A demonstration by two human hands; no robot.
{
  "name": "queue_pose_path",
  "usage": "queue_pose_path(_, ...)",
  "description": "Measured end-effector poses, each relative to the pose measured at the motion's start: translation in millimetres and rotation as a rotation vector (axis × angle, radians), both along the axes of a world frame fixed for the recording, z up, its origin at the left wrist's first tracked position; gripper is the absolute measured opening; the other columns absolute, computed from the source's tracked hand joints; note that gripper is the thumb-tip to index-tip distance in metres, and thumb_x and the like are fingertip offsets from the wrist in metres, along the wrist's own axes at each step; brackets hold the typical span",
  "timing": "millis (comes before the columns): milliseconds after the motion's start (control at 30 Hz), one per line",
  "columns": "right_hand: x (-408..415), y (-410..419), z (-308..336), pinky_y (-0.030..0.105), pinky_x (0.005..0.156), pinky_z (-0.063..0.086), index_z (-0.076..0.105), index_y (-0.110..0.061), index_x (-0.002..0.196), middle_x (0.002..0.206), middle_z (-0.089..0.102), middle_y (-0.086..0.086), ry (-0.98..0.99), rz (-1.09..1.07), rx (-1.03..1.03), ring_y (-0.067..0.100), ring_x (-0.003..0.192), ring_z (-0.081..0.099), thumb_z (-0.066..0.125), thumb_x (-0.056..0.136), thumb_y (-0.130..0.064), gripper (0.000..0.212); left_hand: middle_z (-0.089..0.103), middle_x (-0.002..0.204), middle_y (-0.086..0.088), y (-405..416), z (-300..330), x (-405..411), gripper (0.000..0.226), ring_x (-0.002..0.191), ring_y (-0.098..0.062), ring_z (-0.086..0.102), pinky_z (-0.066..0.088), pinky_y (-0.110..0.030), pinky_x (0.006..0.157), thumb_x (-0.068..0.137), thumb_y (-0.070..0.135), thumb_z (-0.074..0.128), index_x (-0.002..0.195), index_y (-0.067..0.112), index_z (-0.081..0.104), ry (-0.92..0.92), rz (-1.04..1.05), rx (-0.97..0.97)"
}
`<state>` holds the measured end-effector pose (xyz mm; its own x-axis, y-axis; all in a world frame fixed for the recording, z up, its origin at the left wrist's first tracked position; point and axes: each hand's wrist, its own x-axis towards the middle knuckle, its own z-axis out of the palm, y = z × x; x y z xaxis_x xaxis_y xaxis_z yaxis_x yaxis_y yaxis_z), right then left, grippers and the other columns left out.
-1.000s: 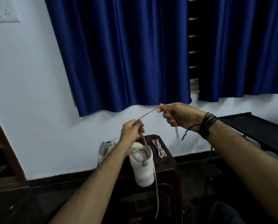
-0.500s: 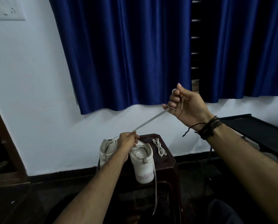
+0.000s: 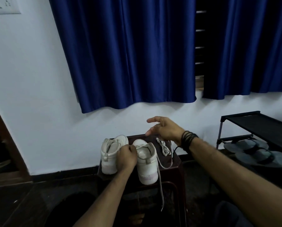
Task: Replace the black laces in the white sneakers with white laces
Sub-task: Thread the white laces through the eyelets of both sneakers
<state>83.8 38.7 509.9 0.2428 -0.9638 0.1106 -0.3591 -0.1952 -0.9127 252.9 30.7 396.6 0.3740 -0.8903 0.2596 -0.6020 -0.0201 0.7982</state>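
A white wall (image 3: pixel 38 95) with blue curtains (image 3: pixel 128 54) is seen behind a dark brown desk (image 3: pixel 174 158). Two white sneakers (image 3: pixel 111 154) are stood on the desk, heels toward the camera. The left hand (image 3: pixel 127 155) is closed in a grip on the white lace (image 3: pixel 160 182) at the right sneaker's (image 3: pixel 146 166) collar. The right hand (image 3: pixel 165 129) is held open, fingers spread, above a bundled white lace (image 3: pixel 164 147) lying beside that sneaker
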Motion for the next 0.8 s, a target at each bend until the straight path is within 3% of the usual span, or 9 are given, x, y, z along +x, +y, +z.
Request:
queue_pose_path(133, 22.5, -17.2, -32.2, 0.027, 0.065, 0.048, 0.058, -0.005, 0.12, 0.08, 0.071, 0.006, -0.001, -0.005, 0.025, 0.014, 0.062, 0.058, 0.039, 0.09, 0.01, 0.039, 0.067, 0.094, -0.03, 13.4, -14.5, -3.6, 0.031, 0.092, -0.044, 0.063, 0.041, -0.041, 0.071, 0.1, 0.011, 0.044, 0.085, -0.008, 0.064, 0.092, 0.1, -0.167)
queue_pose_path(233, 38.2, -25.3, -51.4, 0.024, 0.065, 0.052, 0.065, 0.001, 0.114, 0.084, 0.07, 0.005, -0.004, -0.029, 0.044, 0.012, 0.06, 0.06, 0.042, 0.091, 0.011, 0.033, 0.065, 0.11, -0.033, 20.1, -20.2, -1.7, 0.023, 0.107, -0.047, 0.06, 0.043, -0.044, 0.088, 0.099, 0.003, 0.049, 0.102, -0.012, 0.066, 0.137, 0.163, -0.257)
queue_pose_path(367, 59.4, -28.0, -62.2, 0.021, 0.071, 0.054, 0.068, -0.003, 0.116, 0.1, 0.072, 0.006, 0.037, -0.005, -0.021, 0.005, 0.057, 0.061, 0.048, 0.088, 0.011, 0.036, 0.066, 0.118, -0.028, 17.7, -33.2, 3.9, 0.025, 0.116, -0.042, 0.059, 0.04, -0.038, 0.097, 0.097, 0.003, 0.052, 0.115, -0.007, 0.067, 0.129, 0.163, -0.304)
queue_pose_path(500, 70.3, -28.7, -68.0, 0.003, 0.063, 0.043, 0.077, -0.015, 0.101, 0.076, 0.07, -0.008, 0.137, -0.085, -0.225, -0.011, 0.054, 0.058, 0.071, 0.089, -0.02, 0.015, 0.068, 0.101, -0.029, 17.5, -36.2, 0.0, 0.016, 0.101, -0.036, 0.059, 0.037, -0.036, 0.085, 0.096, 0.003, 0.055, 0.093, -0.008, 0.067, 0.146, 0.138, -0.356)
queue_pose_path(567, 68.3, -31.3, -73.0, 0.005, 0.058, 0.044, 0.078, -0.016, 0.087, 0.075, 0.074, -0.005, 0.105, -0.164, -0.22, -0.01, 0.05, 0.058, 0.075, 0.086, -0.02, 0.006, 0.068, 0.093, -0.028, 15.3, -37.4, -1.4, 0.017, 0.093, -0.036, 0.058, 0.035, -0.032, 0.076, 0.096, 0.004, 0.056, 0.087, -0.006, 0.066, 0.185, 0.125, -0.371)
queue_pose_path(633, 63.8, -30.0, -79.4, 0.013, 0.057, 0.048, 0.078, -0.018, 0.08, 0.072, 0.075, -0.004, 0.055, -0.256, -0.177, -0.006, 0.049, 0.06, 0.072, 0.085, -0.011, 0.01, 0.07, 0.089, -0.023, 11.1, -40.3, -2.0, 0.02, 0.086, -0.034, 0.062, 0.035, -0.029, 0.073, 0.097, 0.009, 0.055, 0.083, -0.001, 0.066, 0.227, 0.107, -0.356)
queue_pose_path(700, 59.7, -25.2, -87.9, 0.018, 0.063, 0.054, 0.077, -0.022, 0.09, 0.072, 0.074, -0.009, 0.107, -0.297, -0.19, -0.003, 0.056, 0.063, 0.064, 0.082, -0.005, 0.023, 0.072, 0.09, -0.017, 6.7, -43.2, -5.3, 0.023, 0.087, -0.031, 0.064, 0.044, -0.032, 0.077, 0.098, 0.016, 0.055, 0.086, 0.003, 0.069, 0.299, 0.081, -0.372)
queue_pose_path(800, 54.3, -19.2, -100.2, 0.022, 0.082, 0.053, 0.075, -0.027, 0.108, 0.09, 0.077, -0.004, 0.205, -0.3, -0.293, 0.01, 0.085, 0.07, 0.061, 0.085, -0.01, 0.031, 0.073, 0.088, -0.011, 2.6, -46.2, -12.8, 0.033, 0.084, -0.023, 0.063, 0.05, -0.037, 0.081, 0.095, 0.032, 0.05, 0.089, 0.007, 0.071, 0.415, 0.093, -0.36)
